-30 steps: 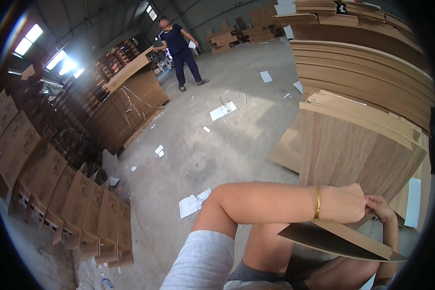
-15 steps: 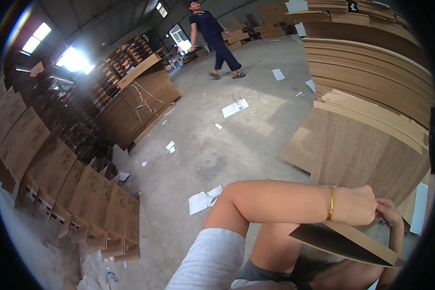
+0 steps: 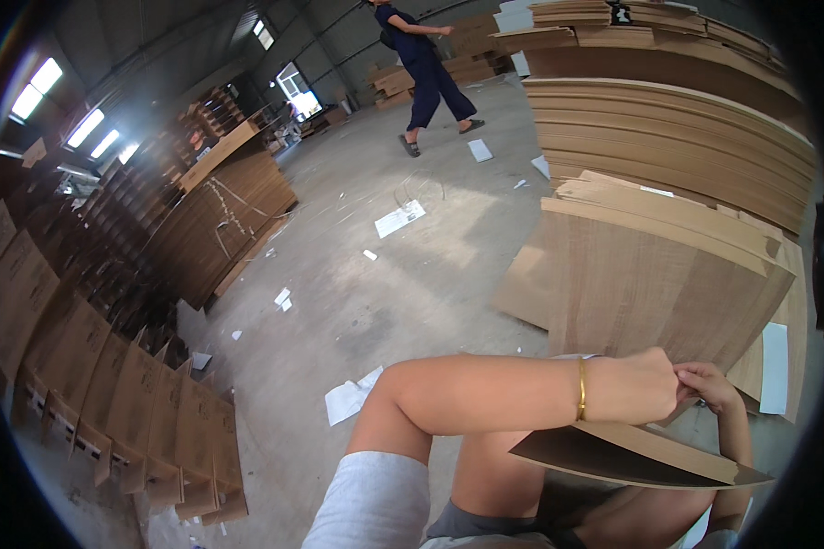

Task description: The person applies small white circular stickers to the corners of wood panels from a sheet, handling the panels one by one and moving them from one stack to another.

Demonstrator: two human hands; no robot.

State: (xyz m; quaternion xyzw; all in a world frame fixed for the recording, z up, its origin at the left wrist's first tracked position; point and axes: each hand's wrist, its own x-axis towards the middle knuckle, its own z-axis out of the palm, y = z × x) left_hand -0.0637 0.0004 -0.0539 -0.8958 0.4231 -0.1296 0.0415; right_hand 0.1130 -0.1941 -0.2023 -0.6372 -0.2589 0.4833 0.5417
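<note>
My left arm, with a gold bangle (image 3: 581, 389) at the wrist, reaches across to the right. My left hand (image 3: 645, 386) is closed, its back toward me, and hides whatever its fingers hold. Against it, my right hand (image 3: 710, 384) has thumb and fingers pinched together; I cannot make out what lies between them. Both hands are just above a folded brown cardboard piece (image 3: 650, 446), dark inside, which rests over my lap. Beyond them leans a wood-grain panel (image 3: 650, 284) with a pale edge strip.
A tall stack of brown boards (image 3: 659, 137) rises at the right. Folded cartons (image 3: 128, 403) line the left side, and a bound stack of panels (image 3: 224, 220) stands farther back. Paper scraps (image 3: 350, 398) litter the concrete floor. A person in dark clothes (image 3: 426, 73) walks in the background.
My view has swung to the right, so the scene sits farther left. The walking person has moved farther right across the floor. My hands stay together above the cardboard.
</note>
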